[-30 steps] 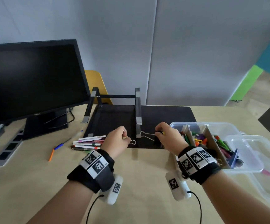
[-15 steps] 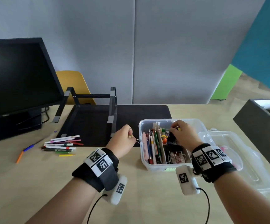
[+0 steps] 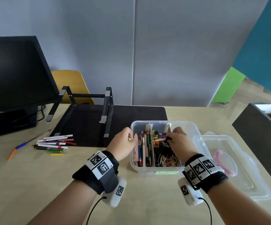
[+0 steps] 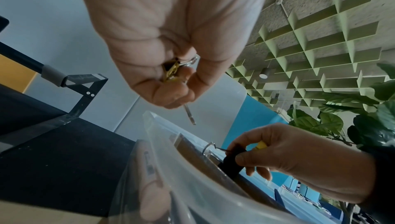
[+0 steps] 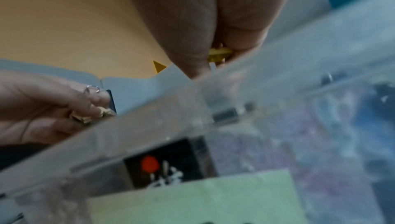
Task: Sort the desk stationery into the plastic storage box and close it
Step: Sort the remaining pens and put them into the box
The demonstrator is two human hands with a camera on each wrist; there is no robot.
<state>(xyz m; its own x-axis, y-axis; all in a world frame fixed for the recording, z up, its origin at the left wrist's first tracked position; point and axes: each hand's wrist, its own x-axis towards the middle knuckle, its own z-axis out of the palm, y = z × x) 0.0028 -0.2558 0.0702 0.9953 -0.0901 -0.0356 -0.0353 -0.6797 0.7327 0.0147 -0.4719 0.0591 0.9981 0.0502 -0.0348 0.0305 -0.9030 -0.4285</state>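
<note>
At the far left of the surface, a loose pile of markers lies in front of a dark monitor, well apart from both hands. A black laptop stand sits on a dark mat behind them.

The left hand hovers just beside the left wall of the clear plastic storage box. Its grip is closed: fingers curl in and pinch a small gold binder clip, whose wire handle pokes out past the fingertips toward the box.

The box stands open, split by upright dividers. Pens and pencils fill the left compartment; clips and small colourful items fill the middle one.

The right hand reaches over the middle of the box. Its grip is also closed, thumb and fingers pinching a black binder clip above the compartment.

Right of the box, the clear lid lies flat on the surface.

The left wrist view shows the gold clip tucked in the palm and a yellow piece behind the right fingers. The right wrist view is blurred; it shows a yellow object in the right grip and a green label on the box's front wall.
</note>
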